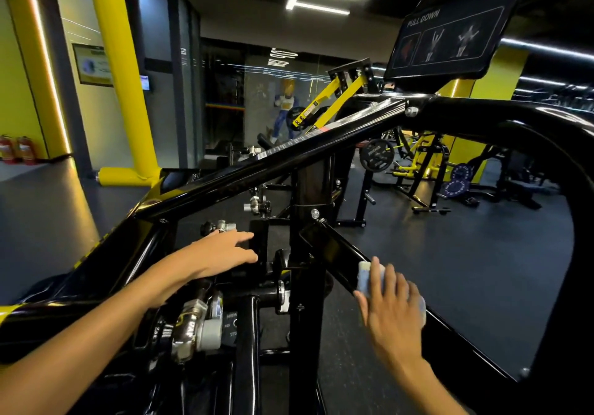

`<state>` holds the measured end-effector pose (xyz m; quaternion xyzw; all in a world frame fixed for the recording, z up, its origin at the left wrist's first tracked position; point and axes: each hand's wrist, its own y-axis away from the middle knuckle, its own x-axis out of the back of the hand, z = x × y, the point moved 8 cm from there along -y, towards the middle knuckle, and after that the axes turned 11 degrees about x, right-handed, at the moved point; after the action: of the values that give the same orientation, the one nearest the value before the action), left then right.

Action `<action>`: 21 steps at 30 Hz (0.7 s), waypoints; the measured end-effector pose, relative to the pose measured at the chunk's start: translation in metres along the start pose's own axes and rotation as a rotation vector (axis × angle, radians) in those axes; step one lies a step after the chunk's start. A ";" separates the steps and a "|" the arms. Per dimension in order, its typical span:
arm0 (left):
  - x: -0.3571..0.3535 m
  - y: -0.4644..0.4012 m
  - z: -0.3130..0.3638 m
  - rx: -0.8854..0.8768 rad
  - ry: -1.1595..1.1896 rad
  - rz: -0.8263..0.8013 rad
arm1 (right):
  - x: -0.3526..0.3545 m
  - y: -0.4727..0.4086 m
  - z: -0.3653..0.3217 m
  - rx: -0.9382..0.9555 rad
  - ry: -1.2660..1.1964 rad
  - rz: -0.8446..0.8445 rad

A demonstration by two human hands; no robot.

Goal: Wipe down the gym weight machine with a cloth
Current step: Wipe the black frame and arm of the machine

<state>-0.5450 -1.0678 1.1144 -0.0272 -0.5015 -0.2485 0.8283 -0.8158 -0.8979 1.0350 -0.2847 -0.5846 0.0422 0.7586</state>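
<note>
The black machine [321,138] runs its long bar up to the right, the left hand [225,252] rests flat on a bracket, fingers straight, and the right hand [390,307] presses the cloth [366,278] onto a lower bar sloping down-right.

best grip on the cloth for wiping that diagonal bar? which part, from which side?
Judging by the frame, from above, palm down: the right hand lies over the cloth, its fingers spread along the sloping black bar. The cloth is a folded pad lying flat on the bar's upper face, so covering its broad back probably beats pinching an edge. The left hand rests on the frame.
</note>
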 end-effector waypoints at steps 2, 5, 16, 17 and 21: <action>0.000 0.001 0.000 0.001 -0.001 -0.004 | -0.008 -0.028 -0.016 0.030 -0.014 -0.067; -0.001 -0.001 -0.002 0.002 -0.002 -0.013 | -0.017 -0.065 -0.037 0.074 -0.033 -0.149; 0.001 0.000 0.001 -0.005 0.086 -0.018 | -0.007 -0.036 -0.021 0.249 0.034 -0.066; 0.001 0.000 0.001 -0.005 0.092 -0.016 | -0.004 -0.022 -0.014 0.254 0.038 -0.045; 0.000 -0.002 -0.001 -0.016 0.111 -0.015 | 0.004 0.037 0.020 0.215 0.070 0.018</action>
<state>-0.5454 -1.0696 1.1134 -0.0160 -0.4528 -0.2600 0.8527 -0.8224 -0.8581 1.0238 -0.2083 -0.5473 0.1017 0.8042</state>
